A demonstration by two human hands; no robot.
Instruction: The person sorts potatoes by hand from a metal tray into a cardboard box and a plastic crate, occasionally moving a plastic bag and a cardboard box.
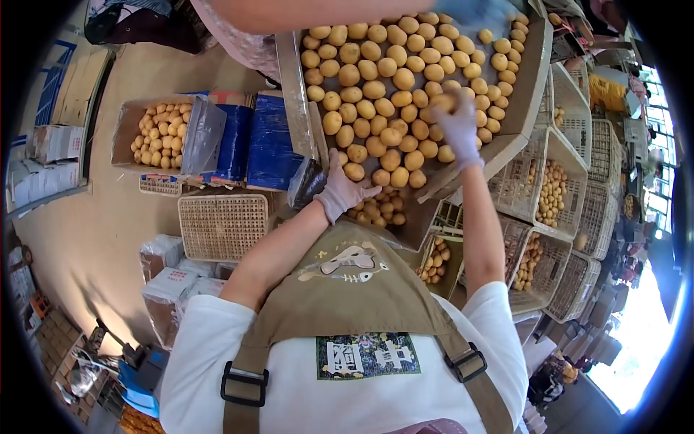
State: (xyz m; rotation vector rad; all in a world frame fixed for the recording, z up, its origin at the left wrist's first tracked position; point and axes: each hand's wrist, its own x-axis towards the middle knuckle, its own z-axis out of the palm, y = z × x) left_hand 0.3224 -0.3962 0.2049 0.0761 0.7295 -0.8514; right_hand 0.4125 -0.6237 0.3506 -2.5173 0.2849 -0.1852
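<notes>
Many round yellow-brown potatoes (390, 94) lie spread over a sorting table with raised side walls (522, 101). My left hand (341, 189), in a pale glove, is at the table's near left corner, fingers apart, with nothing in it. Above the right part of the potatoes is my right hand (459, 130), also gloved; its fingers are blurred around a potato. More potatoes (381, 208) sit in a container just below the table's near edge, in front of my apron.
A co-worker's bare forearm (318, 11) and blurred blue glove reach over the far side. On the left stand a potato box (126, 134), blue wrapped boxes (271, 148) and an upturned-looking crate (223, 226). Plastic crates (515, 173) with potatoes line the right.
</notes>
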